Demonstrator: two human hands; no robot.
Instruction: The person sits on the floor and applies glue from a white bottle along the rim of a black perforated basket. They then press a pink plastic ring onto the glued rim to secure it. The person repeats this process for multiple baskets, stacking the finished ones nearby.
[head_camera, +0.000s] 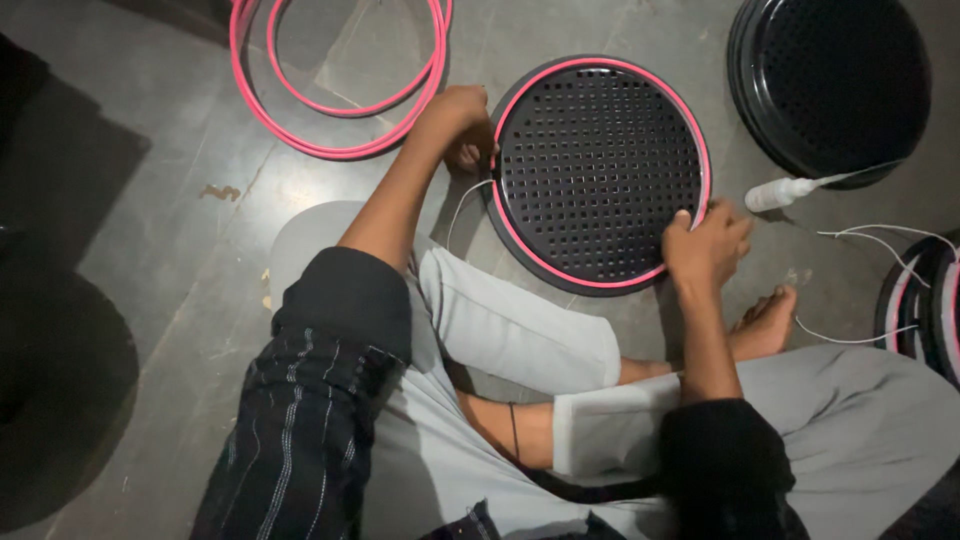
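Both hands sit on opposite edges of a round black perforated disc that lies flat on the grey floor in front of a person sitting cross-legged. On the disc's near-left rim, the left hand is curled with its fingers bent against the pink strip that runs around the disc's edge; it seems to pinch the strip there, though the fingertips are hidden under the knuckles. At the lower right rim the right hand grips the edge, thumb pressed on the pink strip and fingers wrapped over the outside. A thin white wire curves from the disc's left side toward the person's knee. Loose pink hoops lie coiled on the floor beyond the left hand, well apart from the disc. Just right of the right hand lies a small white tube with a white cord trailing from it. Another black perforated disc rests in the upper right corner, and a bare foot shows beneath the right wrist.
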